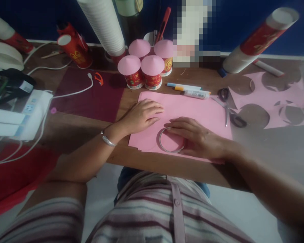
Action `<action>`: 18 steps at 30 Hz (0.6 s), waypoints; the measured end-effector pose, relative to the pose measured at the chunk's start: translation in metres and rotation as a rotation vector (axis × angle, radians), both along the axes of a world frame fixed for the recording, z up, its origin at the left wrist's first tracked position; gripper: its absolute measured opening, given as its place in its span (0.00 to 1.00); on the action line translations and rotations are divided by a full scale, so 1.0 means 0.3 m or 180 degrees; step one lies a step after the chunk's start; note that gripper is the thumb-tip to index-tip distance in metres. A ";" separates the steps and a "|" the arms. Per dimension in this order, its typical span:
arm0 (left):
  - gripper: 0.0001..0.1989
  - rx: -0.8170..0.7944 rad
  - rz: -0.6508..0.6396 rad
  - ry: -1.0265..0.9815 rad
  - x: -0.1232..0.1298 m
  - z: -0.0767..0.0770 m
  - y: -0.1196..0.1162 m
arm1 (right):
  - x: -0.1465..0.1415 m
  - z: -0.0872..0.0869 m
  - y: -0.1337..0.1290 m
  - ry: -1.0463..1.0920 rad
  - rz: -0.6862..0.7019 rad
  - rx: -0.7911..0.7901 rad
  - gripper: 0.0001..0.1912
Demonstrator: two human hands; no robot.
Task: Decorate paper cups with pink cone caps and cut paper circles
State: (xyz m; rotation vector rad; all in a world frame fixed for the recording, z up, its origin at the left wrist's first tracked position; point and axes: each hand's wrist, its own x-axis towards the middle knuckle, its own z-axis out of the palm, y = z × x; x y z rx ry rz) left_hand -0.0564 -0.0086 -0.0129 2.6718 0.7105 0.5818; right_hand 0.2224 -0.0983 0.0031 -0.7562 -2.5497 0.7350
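Observation:
A stack of pink paper sheets (205, 113) lies on the wooden table in front of me. My left hand (144, 115) rests flat on its left part, fingers stretched out and holding nothing. Toward the near edge, a thin grey ring (160, 141) lies on the top sheet, with pink showing through its middle. My right hand (192, 135) curves over the ring's right side, its fingertips at the far rim; the thumb is mostly hidden. Right of the sheets, open scissors (227, 108) with dark handles lie partly over the paper's edge.
Several red paper cups with pink cone tops (152, 65) stand behind the paper. Markers (196, 93) lie at its far edge. Pink offcuts with round holes (253, 101) spread at right. A white power strip (35, 114) and cables are at left; a tall cup stack (103, 27) stands behind.

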 end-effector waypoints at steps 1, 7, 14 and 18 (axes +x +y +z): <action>0.13 -0.0016 0.0003 0.0018 0.000 0.001 0.001 | 0.001 0.001 0.001 0.0009 0.0007 -0.0011 0.37; 0.13 -0.0118 0.0004 0.0049 0.003 0.009 0.002 | 0.008 -0.001 0.004 0.0008 0.0074 -0.0058 0.42; 0.13 -0.0047 -0.0054 -0.0039 0.000 0.001 0.004 | 0.013 0.019 0.025 0.0213 0.0111 -0.0388 0.44; 0.13 -0.0075 -0.0040 0.0005 0.000 0.001 0.004 | 0.000 0.013 0.015 0.0380 -0.0026 -0.0300 0.43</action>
